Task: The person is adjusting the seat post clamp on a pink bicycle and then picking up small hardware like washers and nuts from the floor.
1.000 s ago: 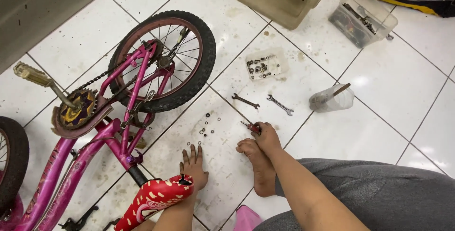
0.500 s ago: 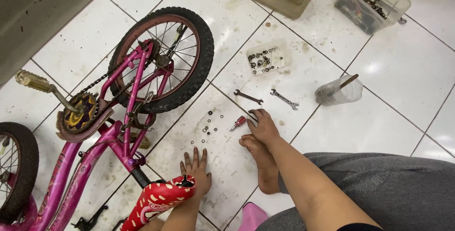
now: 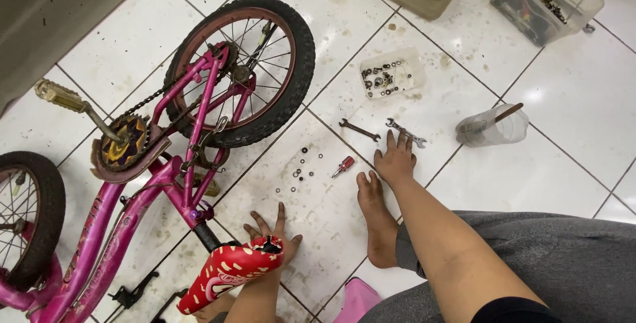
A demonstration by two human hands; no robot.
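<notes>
Your right hand (image 3: 395, 161), fingers spread, reaches for the spanner (image 3: 405, 133), seemingly not yet gripped; left hand (image 3: 271, 237) flat and empty by the saddle (image 3: 228, 270); close on it next.

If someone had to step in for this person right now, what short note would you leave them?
Left hand: flat on the white tiled floor, empty, beside the red bicycle saddle.
Right hand: empty, fingertips at the small silver spanner; a darker spanner and red-handled screwdriver lie close by.
Pink child's bicycle lies on its side. Loose nuts and washers are scattered on the floor; more sit in a clear tray.
Nothing is picked up yet.
</notes>
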